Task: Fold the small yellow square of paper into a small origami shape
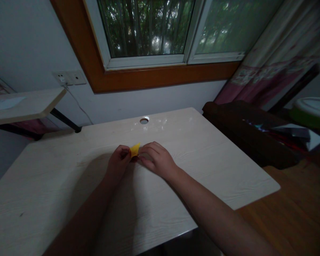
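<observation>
A small yellow piece of folded paper (134,150), with a dark reddish part along its lower edge, is held between my hands just above the desk (170,131). My left hand (119,158) pinches its left side, thumb and fingers closed. On the other side, my right hand (157,158) has curled fingers, with thumb and fingertips closed at the paper's right edge. The fingertips partly cover the paper, so its full shape is hidden.
A round cable hole (144,121) is near the desk's back edge, below the window (149,32). On the left is a raised shelf (29,103) on black legs. A white cord (78,105) runs down from the wall socket (69,78). Dark furniture (245,131) stands at the right.
</observation>
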### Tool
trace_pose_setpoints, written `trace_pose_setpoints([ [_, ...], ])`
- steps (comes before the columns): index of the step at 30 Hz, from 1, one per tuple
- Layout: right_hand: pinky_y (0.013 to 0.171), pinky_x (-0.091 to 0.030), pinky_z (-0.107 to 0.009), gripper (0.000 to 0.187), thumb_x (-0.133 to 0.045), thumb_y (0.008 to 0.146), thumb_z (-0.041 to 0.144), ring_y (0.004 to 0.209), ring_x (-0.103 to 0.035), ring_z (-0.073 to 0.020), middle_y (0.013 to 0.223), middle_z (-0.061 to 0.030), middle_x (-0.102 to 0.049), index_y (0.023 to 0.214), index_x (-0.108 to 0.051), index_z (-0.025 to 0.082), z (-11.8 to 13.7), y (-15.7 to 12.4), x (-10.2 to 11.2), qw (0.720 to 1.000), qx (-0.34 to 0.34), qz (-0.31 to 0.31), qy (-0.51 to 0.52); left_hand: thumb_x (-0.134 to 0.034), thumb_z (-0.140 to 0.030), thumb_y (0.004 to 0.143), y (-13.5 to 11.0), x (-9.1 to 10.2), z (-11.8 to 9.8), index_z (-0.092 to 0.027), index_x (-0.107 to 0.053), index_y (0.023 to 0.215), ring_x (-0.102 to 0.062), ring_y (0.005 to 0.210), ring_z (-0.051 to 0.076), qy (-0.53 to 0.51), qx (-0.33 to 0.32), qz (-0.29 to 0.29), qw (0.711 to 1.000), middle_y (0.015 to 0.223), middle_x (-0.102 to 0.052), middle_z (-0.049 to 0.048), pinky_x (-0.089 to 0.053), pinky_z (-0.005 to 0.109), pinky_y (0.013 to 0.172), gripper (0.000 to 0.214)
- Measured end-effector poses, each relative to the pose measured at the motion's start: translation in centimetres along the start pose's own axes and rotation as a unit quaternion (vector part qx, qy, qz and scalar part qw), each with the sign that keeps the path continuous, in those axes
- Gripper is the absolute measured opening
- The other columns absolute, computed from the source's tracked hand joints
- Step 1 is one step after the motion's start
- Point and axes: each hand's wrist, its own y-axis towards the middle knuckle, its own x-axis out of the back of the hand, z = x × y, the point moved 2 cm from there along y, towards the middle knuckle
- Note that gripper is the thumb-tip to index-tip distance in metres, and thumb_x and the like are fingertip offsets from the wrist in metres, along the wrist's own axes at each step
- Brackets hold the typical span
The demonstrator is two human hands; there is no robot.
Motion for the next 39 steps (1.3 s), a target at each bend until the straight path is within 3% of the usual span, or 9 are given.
trace_pose_setpoints([
  [3, 0.086, -0.05, -0.04, 0.021, -0.06, 0.089, 0.03, 0.097, -0.059, -0.0232, 0.103, -0.0105, -0.065, 0.107, -0.059, 0.02, -0.1, 0.1, -0.1, 0.999, -0.026, -0.005, 0.021, -0.066, -0.032, 0.077, -0.1, -0.1, -0.2, -0.019, -0.05, 0.094, -0.07, 0.069, 0.016, -0.003, -0.02, 0.002, 1.0, 0.083, -0.066, -0.0005, -0.061, 0.034, 0.067, 0.026],
  [8, 0.087, -0.05, -0.038, 0.024, -0.062, 0.088, 0.029, 0.1, -0.059, -0.0227, 0.107, -0.0109, -0.063, 0.111, -0.058, 0.02, -0.2, 0.1, -0.5, 0.998, -0.045, 0.003, 0.04, -0.061, -0.034, 0.084, -0.4, -0.7, -0.5, -0.022, -0.044, 0.121, -0.07, 0.082, 0.017, 0.01, -0.045, 0.046, 0.998, 0.089, -0.067, 0.0015, -0.06, 0.034, 0.075, 0.042],
  [13, 0.088, -0.051, -0.036, 0.024, -0.059, 0.089, 0.022, 0.101, -0.06, -0.0213, 0.11, -0.0101, -0.062, 0.113, -0.058, 0.02, -0.3, 0.0, -0.7, 0.996, -0.059, 0.018, 0.057, -0.061, -0.035, 0.085, -0.5, -0.7, -0.1, -0.021, -0.056, 0.106, -0.066, 0.086, 0.015, 0.035, -0.094, 0.056, 0.993, 0.108, -0.061, 0.0054, -0.06, 0.032, 0.074, 0.026],
  [20, 0.087, -0.052, -0.035, 0.024, -0.058, 0.087, 0.015, 0.101, -0.06, -0.0196, 0.109, -0.0088, -0.062, 0.11, -0.059, 0.021, -0.4, -0.1, -0.8, 0.992, -0.065, -0.01, 0.111, -0.062, -0.027, 0.085, -0.6, -0.7, 0.4, -0.021, -0.051, 0.106, -0.066, 0.081, 0.014, 0.071, -0.108, 0.058, 0.99, 0.093, -0.064, 0.0025, -0.055, 0.029, 0.075, 0.024],
  [24, 0.087, -0.053, -0.036, 0.024, -0.059, 0.085, 0.014, 0.101, -0.06, -0.0191, 0.109, -0.0083, -0.063, 0.108, -0.059, 0.022, -0.4, -0.1, -1.0, 0.987, -0.074, -0.02, 0.143, -0.062, -0.025, 0.084, -0.7, -0.7, 0.4, -0.022, -0.049, 0.106, -0.068, 0.085, 0.015, 0.104, -0.117, 0.044, 0.987, 0.097, -0.065, 0.0033, -0.054, 0.029, 0.077, 0.026],
  [33, 0.083, -0.055, -0.033, 0.029, -0.06, 0.08, 0.008, 0.1, -0.062, -0.0181, 0.108, -0.0073, -0.065, 0.105, -0.06, 0.022, -0.6, 0.1, -1.1, 0.978, -0.089, -0.024, 0.188, -0.058, -0.029, 0.087, -1.1, -1.3, 0.3, -0.023, -0.047, 0.11, -0.069, 0.094, 0.019, 0.107, -0.111, 0.07, 0.986, 0.104, -0.068, 0.0072, -0.055, 0.032, 0.079, 0.026],
  [39, 0.087, -0.053, -0.034, 0.021, -0.058, 0.081, 0.008, 0.097, -0.063, -0.0173, 0.101, -0.0061, -0.067, 0.098, -0.062, 0.022, -0.7, 0.3, -0.6, 0.976, -0.094, -0.055, 0.186, -0.06, -0.03, 0.087, -1.3, -1.2, -0.4, -0.022, -0.052, 0.11, -0.069, 0.091, 0.018, 0.125, -0.108, 0.059, 0.985, 0.105, -0.068, 0.0066, -0.056, 0.032, 0.079, 0.026],
])
